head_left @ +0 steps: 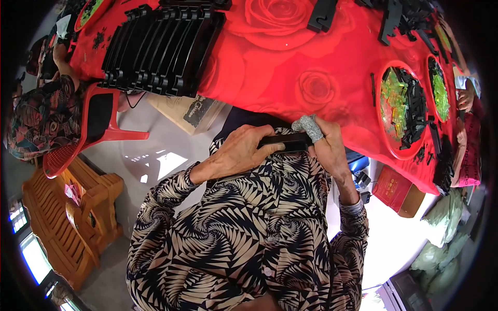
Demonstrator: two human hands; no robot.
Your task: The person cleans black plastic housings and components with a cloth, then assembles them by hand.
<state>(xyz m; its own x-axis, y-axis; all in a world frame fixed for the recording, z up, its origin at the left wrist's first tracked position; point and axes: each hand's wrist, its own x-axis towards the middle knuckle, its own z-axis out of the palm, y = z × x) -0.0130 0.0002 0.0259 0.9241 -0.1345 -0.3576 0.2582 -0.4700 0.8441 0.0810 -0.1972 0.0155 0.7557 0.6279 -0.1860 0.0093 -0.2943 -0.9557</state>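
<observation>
Both of my hands close on one long black plastic strip [284,141], held level just above my lap at the near edge of the table. My left hand [239,154] curls over its left half, fingers bent down across the top, so only a narrow gap shows under them. My right hand [328,146] grips the right end, and its thumb wears a grey speckled wrap [309,127] that presses on the strip's far edge. Under the table, just left of my hands, a pale cardboard box [187,111] with a dark rectangular label leans on the floor. On the right, near my right elbow, a flat red box [391,186] with gold print lies on the floor beside a brown carton [412,201]. The red rose-patterned tablecloth [280,62] covers the table. At its far left stands a row of black plastic frames [161,49], packed upright side by side. To the right, a round red tray [386,129] holds clear yellow-green pieces on its left side and small black parts on its right. A second red tray [431,78] farther right holds more green pieces. Loose black parts [404,15] are heaped at the far right of the table. Pale green bags [441,233] sit on the floor at the near right.
</observation>
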